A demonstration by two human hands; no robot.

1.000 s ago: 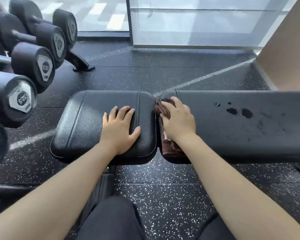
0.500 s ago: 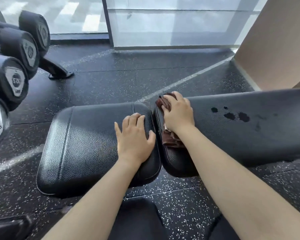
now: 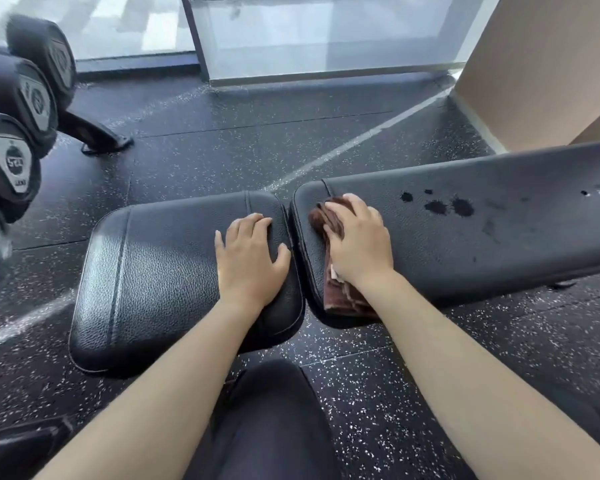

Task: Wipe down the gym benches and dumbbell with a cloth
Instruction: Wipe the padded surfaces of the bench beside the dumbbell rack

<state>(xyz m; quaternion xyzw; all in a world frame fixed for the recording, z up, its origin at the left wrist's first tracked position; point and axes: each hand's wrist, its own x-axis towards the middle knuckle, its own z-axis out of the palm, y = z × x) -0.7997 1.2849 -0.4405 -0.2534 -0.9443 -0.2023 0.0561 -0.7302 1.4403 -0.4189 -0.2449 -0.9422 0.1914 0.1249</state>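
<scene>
Head view, near to far.
- Lower centre: knee (image 3: 271, 410) in dark trousers.
- Centre: left hand (image 3: 250, 261), palm down, fingers straight and slightly spread, resting near the right edge of the short bench surface (image 3: 146, 271).
- Right of centre: right hand (image 3: 359, 240), palm down, fingers laid flat over the brown cloth (image 3: 340, 296), pressing it on the left end of the long bench surface (image 3: 499, 244). The cloth is folded, one end trailing under the wrist to the near edge.
- A narrow gap separates the two surfaces.
- Right: dark wet spots (image 3: 461, 206) on the long surface, apart from the cloth.
- Left edge: black dumbbells (image 3: 11, 164), racked.
- Beyond: speckled floor (image 3: 222, 154).
- Top: glass wall (image 3: 326, 36).
</scene>
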